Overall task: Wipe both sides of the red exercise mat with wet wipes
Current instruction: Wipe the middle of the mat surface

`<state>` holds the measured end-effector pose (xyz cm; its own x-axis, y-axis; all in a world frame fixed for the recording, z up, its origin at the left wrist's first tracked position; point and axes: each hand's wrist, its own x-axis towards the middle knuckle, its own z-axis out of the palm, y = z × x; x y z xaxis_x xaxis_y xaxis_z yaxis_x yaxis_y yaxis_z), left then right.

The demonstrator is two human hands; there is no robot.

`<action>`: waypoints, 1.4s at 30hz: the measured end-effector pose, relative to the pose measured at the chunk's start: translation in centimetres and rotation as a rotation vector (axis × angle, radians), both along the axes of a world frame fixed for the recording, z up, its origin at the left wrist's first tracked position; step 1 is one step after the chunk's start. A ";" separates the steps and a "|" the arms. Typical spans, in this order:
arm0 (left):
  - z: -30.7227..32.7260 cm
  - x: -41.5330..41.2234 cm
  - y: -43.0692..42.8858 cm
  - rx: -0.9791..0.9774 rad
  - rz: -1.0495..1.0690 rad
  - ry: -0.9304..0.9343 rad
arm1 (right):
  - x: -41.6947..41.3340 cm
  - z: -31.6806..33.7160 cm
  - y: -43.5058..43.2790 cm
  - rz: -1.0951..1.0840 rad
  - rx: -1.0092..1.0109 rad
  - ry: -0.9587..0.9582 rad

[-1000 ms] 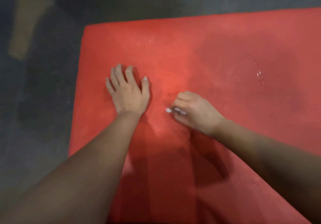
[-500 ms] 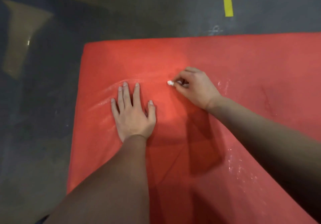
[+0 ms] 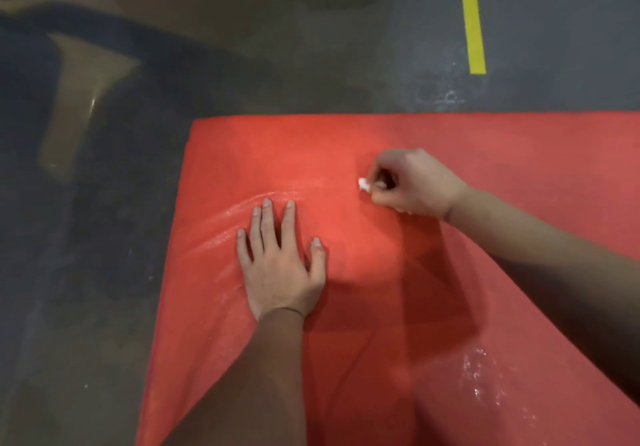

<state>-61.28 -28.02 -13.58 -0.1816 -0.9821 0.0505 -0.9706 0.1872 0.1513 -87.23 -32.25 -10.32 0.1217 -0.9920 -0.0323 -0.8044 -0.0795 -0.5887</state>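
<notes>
So my left hand (image 3: 280, 265) is flat on the red mat (image 3: 519, 155), fingers spread and pressing it down near the left edge, with a shiny wet streak curving just past my fingertips. My right hand (image 3: 412, 186) is curled up, pinching a small scrunched white wet wipe (image 3: 363, 184) against the mat further up. The mat lies on a dark grey floor (image 3: 242, 65) with yellow tape lines (image 3: 474, 30) beyond it

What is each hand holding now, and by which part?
The right hand pinches a bunched white wipe; only one end sticks out of the grip. The left hand holds nothing, lying flat on the red mat.
</notes>
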 end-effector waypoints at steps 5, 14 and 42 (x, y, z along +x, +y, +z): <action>0.0 0.0 -0.1 0.013 0.010 -0.018 | 0.6 -0.4 -0.2 0.001 -0.061 -0.068; -0.1 0.0 -0.2 0.018 0.010 -0.026 | 1.2 -1.3 -0.8 -0.252 -0.168 -0.068; -0.3 0.0 -0.3 0.004 0.006 -0.030 | -2.7 -0.6 -2.2 -0.092 -0.155 0.050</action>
<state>-61.28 -28.31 -13.83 -0.1770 -0.9833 0.0415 -0.9758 0.1809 0.1226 -89.94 -34.47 -10.93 0.0318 -0.9925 0.1179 -0.8402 -0.0905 -0.5346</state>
